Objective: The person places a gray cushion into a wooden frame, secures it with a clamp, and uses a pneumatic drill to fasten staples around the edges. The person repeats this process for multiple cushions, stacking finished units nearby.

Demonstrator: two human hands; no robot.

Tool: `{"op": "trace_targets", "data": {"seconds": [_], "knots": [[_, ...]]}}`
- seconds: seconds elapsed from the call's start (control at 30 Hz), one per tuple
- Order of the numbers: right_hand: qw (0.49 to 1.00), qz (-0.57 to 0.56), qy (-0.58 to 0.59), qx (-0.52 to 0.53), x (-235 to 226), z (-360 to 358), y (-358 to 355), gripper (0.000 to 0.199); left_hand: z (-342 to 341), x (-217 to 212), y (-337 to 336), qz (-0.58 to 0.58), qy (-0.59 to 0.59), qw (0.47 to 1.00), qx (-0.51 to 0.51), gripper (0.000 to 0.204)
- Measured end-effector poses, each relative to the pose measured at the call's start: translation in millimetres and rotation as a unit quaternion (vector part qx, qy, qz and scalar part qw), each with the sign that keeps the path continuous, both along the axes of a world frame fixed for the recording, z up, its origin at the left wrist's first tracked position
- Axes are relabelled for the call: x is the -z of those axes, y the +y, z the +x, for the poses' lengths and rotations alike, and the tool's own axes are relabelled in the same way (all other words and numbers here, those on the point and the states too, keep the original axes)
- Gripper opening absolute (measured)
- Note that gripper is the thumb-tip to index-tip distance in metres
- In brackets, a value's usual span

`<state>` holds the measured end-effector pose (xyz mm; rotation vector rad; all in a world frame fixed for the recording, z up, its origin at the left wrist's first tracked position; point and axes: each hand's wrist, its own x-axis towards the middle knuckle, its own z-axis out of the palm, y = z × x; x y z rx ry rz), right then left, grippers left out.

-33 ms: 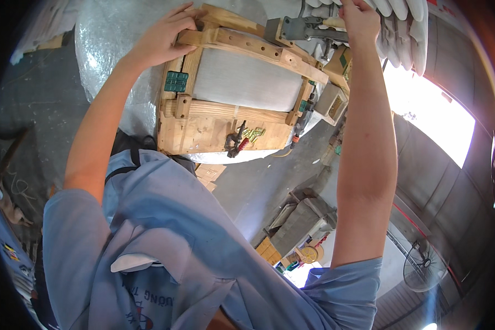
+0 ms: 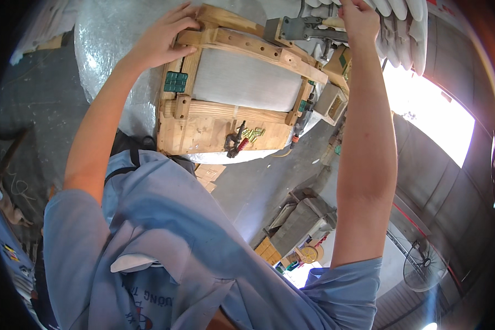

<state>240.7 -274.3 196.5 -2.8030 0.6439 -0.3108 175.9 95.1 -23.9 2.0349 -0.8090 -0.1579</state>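
A wooden jig frame (image 2: 225, 129) with a white panel (image 2: 247, 82) set in it lies on a surface covered in clear bubble wrap (image 2: 107, 49). My left hand (image 2: 159, 38) grips the frame's far left corner, fingers curled over its top rail. My right hand (image 2: 357, 16) is closed around the wooden handle of a grey metal lever clamp (image 2: 300, 27) at the frame's far right corner. A green block (image 2: 175, 82) sits on the frame's left rail. A small red-handled toggle clamp (image 2: 236, 140) is mounted on its near board.
White moulded pieces (image 2: 407, 27) are stacked beyond the clamp. Small wooden boxes (image 2: 330, 102) stand right of the frame. On the grey floor are wooden crates and boards (image 2: 297, 225), and a fan (image 2: 423, 269) stands near the bright doorway.
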Motion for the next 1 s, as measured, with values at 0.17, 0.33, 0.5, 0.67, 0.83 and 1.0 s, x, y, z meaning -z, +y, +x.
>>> {"op": "trace_targets", "data": {"seconds": [0.17,0.33,0.5,0.67,0.83,1.0], "knots": [[1.0,-0.012,0.019,0.006,3,2,-5,0.029,-19,34,34,-0.007,-0.009,0.991,-0.135,0.07],[0.998,0.004,0.039,-0.045,14,24,-37,0.028,-26,68,62,0.137,-0.162,0.967,-0.139,0.046],[0.988,0.133,0.07,-0.013,37,72,-55,0.04,-27,73,60,0.198,-0.169,0.956,-0.137,0.039],[0.993,0.118,-0.007,0.002,84,89,-28,0.04,-31,69,57,0.213,-0.153,0.954,-0.144,0.035],[0.856,0.502,-0.075,0.098,90,90,-51,0.05,-27,66,57,0.179,-0.145,0.965,-0.122,0.04],[0.834,0.518,0.134,0.133,63,60,-23,0.071,-26,64,54,0.18,-0.132,0.967,-0.124,0.043]]}}
